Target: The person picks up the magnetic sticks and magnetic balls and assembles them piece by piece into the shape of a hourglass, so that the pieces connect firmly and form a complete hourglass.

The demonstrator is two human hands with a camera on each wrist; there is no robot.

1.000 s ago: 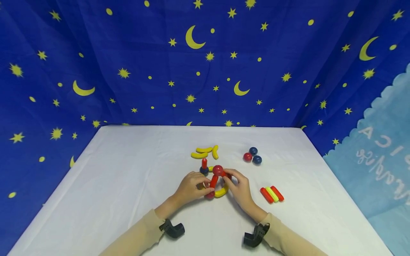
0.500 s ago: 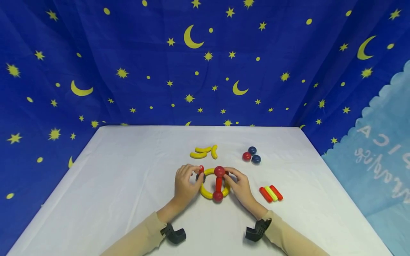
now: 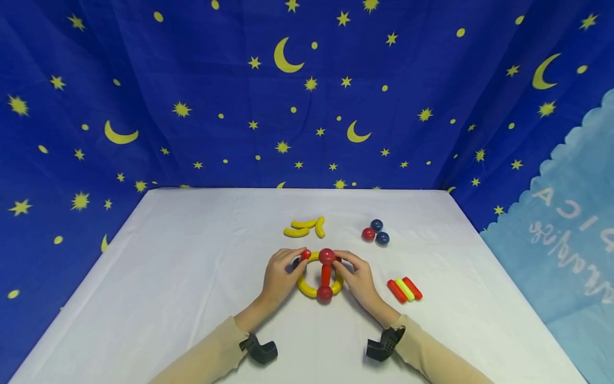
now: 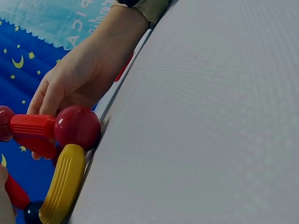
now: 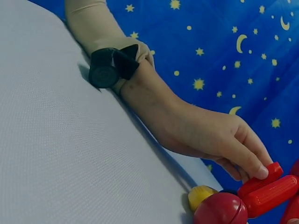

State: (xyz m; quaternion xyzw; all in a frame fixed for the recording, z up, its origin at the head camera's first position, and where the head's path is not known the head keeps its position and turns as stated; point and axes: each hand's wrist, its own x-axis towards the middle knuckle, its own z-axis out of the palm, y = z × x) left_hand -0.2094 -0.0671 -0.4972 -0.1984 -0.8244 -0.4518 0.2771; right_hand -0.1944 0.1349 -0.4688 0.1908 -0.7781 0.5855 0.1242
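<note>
Curved yellow rods form a ring with balls at their joints. On its left side my left hand pinches a straight red rod, which leans inward from a dark blue ball. From the ring's front red ball, another straight red rod rises to a raised red ball. Across the ring, my right hand pinches a red rod beside that raised ball; the fingertips are partly hidden behind it in the head view. The left wrist view shows the front red ball joined to a yellow rod.
Several loose pieces lie on the white tablecloth: yellow curved rods behind the ring, a red ball with two blue balls at back right, and red and yellow-green rods at right. A starry blue curtain stands behind.
My left hand has left the front red ball and rod and moved up-left to the red rod on the blue ball. That rod, upright before, now tilts inward. My right hand stays nearly in place.
</note>
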